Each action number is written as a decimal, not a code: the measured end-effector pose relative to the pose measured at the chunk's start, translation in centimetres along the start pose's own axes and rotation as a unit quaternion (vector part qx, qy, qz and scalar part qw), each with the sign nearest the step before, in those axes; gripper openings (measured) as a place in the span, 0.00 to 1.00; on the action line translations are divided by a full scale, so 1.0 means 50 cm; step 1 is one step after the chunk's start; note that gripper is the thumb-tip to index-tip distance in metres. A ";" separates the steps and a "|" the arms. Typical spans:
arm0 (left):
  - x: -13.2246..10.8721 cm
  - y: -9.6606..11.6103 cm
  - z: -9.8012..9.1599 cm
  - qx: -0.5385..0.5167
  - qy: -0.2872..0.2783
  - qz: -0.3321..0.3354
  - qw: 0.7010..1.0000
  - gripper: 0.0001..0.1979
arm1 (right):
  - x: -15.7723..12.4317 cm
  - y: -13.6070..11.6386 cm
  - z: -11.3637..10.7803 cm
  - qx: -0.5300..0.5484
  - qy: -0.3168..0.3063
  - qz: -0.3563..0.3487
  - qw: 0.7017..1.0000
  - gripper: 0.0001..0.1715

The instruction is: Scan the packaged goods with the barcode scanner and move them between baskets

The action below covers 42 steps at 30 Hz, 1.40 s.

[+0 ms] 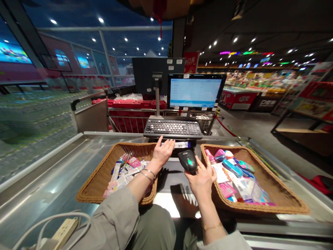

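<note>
My right hand (pixel 203 177) grips a black barcode scanner (pixel 186 160) showing a green light; some of its fingers stretch past the handle. Just below the keyboard, my left hand (pixel 163 152) holds a slim white-and-purple package (pixel 182 144) with a barcode, its thumb apart from the fingers. Part of the package is hidden behind that hand. Under my left forearm stands a wicker basket (pixel 97 180) with small packaged goods (pixel 126 170). To the right of my right hand, another wicker basket (pixel 288 199) holds colourful packs (pixel 234 177).
A black keyboard (pixel 173 127) and a lit monitor (pixel 195 92) stand ahead, with a dark second screen (pixel 148 76) behind. Metal counter edges (pixel 41 158) flank the baskets. A power strip (pixel 65 232) with a looped cable lies lower left. Shopping carts (pixel 130 119) stand beyond.
</note>
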<state>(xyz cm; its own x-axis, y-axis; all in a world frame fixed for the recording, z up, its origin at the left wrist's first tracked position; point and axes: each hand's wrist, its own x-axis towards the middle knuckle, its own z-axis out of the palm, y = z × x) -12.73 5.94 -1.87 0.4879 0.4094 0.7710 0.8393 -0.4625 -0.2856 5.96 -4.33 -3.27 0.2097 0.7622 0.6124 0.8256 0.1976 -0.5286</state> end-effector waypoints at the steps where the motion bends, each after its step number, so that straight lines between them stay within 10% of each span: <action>1: 0.001 0.000 0.000 -0.001 -0.002 -0.002 1.000 0.18 | 0.000 0.000 -0.001 0.000 -0.003 0.001 1.000 0.09; 21: 0.041 0.042 -0.018 -0.015 -0.002 0.000 1.000 0.16 | 0.021 0.020 -0.062 -0.035 0.070 0.021 0.997 0.24; 42: 0.142 0.197 0.022 -0.098 0.039 0.022 0.994 0.16 | 0.054 0.146 -0.181 -0.074 0.187 0.106 0.974 0.25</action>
<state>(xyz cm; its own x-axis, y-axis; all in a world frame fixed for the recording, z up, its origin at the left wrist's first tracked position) -0.72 5.14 0.16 0.4967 0.3264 0.8042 0.7505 -0.6269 -0.2092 17.28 -6.38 -0.17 0.5375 0.4931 0.6841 0.8030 -0.0515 -0.5938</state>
